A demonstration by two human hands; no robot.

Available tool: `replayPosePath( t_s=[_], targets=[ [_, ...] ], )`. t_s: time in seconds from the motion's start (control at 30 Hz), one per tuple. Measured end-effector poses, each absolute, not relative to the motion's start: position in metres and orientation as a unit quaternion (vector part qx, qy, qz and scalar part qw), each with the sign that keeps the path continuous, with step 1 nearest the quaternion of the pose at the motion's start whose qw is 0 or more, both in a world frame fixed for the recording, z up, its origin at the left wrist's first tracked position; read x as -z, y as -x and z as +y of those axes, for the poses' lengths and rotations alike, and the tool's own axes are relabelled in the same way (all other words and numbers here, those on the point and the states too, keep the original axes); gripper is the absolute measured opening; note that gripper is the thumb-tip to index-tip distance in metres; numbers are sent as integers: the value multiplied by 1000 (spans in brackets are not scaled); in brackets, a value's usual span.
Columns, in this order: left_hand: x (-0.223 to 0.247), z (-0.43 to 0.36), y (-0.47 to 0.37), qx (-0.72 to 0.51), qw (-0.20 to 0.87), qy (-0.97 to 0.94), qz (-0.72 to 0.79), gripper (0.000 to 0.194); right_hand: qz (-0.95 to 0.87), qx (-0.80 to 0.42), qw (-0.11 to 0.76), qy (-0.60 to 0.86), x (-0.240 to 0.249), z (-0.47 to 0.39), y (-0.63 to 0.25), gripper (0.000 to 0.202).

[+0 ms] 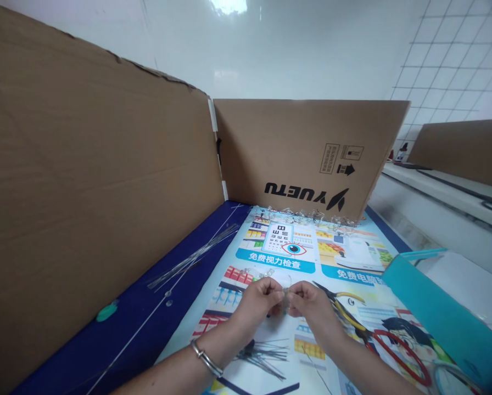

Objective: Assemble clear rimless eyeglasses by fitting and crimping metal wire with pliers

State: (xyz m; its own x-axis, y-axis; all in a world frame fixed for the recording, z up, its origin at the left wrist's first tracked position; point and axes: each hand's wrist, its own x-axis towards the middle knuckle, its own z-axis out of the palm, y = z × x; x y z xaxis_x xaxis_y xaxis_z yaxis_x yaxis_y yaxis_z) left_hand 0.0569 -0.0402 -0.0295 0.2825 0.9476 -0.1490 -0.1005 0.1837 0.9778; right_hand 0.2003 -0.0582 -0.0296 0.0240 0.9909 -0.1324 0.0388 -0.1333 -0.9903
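Both my hands meet over the middle of the printed sheet (270, 323), fingertips nearly touching. My left hand (266, 299), with a silver bangle (206, 359) on its wrist, is pinched on a small piece of thin wire (287, 288). From the other side my right hand (306, 300) pinches the same small piece. Its details are too small and blurred to make out. Just right of my right hand lie yellow-handled pliers (345, 310) and red-handled scissors (400, 351). Short dark wires (266, 356) lie fanned out below my left wrist.
Long thin wires (194, 258) lie on the blue cloth (155, 318) at left. Small clear wire pieces (312, 215) line the foot of the back cardboard panel (303, 142). Tall cardboard (98, 164) walls the left side. A teal box (439, 312) stands at right.
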Motion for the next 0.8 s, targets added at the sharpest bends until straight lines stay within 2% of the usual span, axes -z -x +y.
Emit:
replayPosePath(
  t_s=[0.5,0.8],
  targets=[
    [25,-49,-60,-449,690,-428,373,16,-459,-539,498,501,26,-62,-197,16],
    [27,-47,-61,-447,687,-431,376,16,-461,-536,502,498,30,-61,-197,16]
  ],
)
